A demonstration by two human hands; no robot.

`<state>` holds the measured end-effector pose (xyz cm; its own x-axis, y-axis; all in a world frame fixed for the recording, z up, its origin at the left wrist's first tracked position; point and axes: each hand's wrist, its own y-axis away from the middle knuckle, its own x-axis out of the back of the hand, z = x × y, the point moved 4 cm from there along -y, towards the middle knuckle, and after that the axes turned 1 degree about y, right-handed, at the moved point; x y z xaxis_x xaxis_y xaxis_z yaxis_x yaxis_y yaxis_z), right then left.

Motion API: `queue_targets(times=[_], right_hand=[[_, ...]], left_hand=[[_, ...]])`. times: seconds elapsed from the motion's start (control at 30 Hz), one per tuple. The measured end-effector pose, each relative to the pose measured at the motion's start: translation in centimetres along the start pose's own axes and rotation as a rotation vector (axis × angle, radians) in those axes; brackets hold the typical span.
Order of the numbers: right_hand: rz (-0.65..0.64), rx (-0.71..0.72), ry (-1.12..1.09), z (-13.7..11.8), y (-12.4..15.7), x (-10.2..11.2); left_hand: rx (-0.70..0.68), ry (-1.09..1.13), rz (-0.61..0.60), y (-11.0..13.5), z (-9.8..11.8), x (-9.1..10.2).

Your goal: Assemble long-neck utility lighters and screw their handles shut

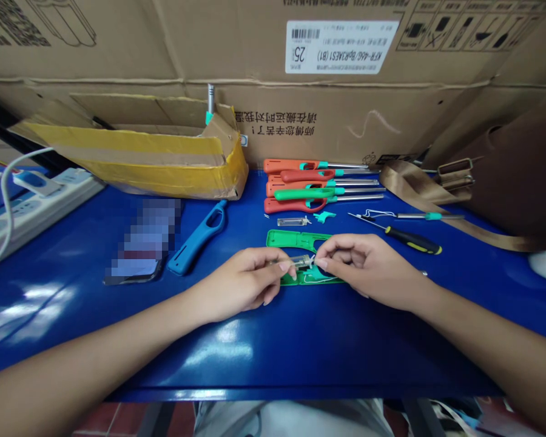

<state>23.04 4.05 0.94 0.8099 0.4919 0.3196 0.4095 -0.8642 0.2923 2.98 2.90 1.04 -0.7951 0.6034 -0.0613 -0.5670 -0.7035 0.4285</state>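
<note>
My left hand pinches a clear lighter fuel tank with a white fitting at its right end. Closed at that fitting is my right hand, thumb against index finger; whatever lies between them is too small to make out. Beneath both hands lies a green lighter shell half, holding a teal part and a thin white wire. The other green shell half rests just beyond. Further back are a second clear fuel tank and a teal trigger piece.
Several long-nosed lighters are stacked at the back. A screwdriver and a metal lighter nozzle with wire lie right. Leftward are a blue lighter shell, a phone, a taped carton and a power strip.
</note>
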Motion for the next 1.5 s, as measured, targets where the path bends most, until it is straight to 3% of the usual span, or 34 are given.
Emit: queue_targets(times=[0.27, 0.73, 1.0, 1.27, 1.4, 1.5], right_hand=[[0.085, 0.147, 0.050, -0.6, -0.2, 0.4], [0.039, 0.055, -0.085, 0.1, -0.4, 0.0], [0.053, 0.096, -0.063, -0.3, -0.2, 0.2], [0.068, 0.148, -0.042, -0.5, -0.2, 0.4], [0.090, 0.184, 0.059, -1.0, 0.1, 0.2], [0.144, 0.298, 0.256, -1.6, 0.7, 0.0]], left_hand=[[-0.010, -0.017, 0.027, 0.1, -0.1, -0.1], [-0.046, -0.088, 0.004, 0.3, 0.2, -0.2], [-0.133, -0.189, 0.063, 0.9, 1.3, 0.0], [-0.176, -0.213, 0.062, 0.9, 1.1, -0.1], [-0.179, -0.232, 0.065, 0.9, 1.2, 0.0], [-0.207, -0.361, 0.084, 1.1, 1.8, 0.4]])
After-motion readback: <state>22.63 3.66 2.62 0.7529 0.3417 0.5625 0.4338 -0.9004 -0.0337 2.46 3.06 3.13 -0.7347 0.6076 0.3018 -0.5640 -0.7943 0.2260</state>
